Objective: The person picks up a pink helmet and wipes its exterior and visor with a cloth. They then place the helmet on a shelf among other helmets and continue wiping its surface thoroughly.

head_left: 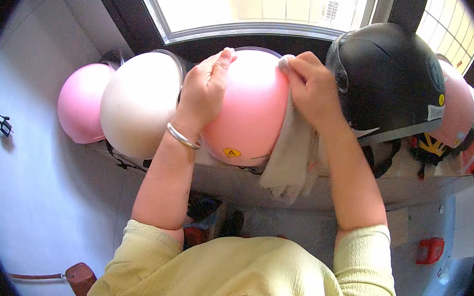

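Note:
A glossy pink helmet [252, 109] with a round yellow sticker stands in front of me on a ledge below the window. My left hand [203, 90], with a silver bangle at the wrist, is closed against the helmet's left side, thumb pointing up along the shell; its other fingers are partly hidden. At the helmet's upper right, my right hand [315, 90] pinches a greyish-white cloth [290, 153]. The cloth hangs down along the helmet's right side, past the ledge's front edge.
Left along the ledge sit a cream helmet [141, 102] and a pink-lilac helmet [84, 102]. A large black helmet [392, 77] is close by my right arm, with another pink helmet [452, 106] beyond it. A cable with a plug [5, 125] hangs at the left wall.

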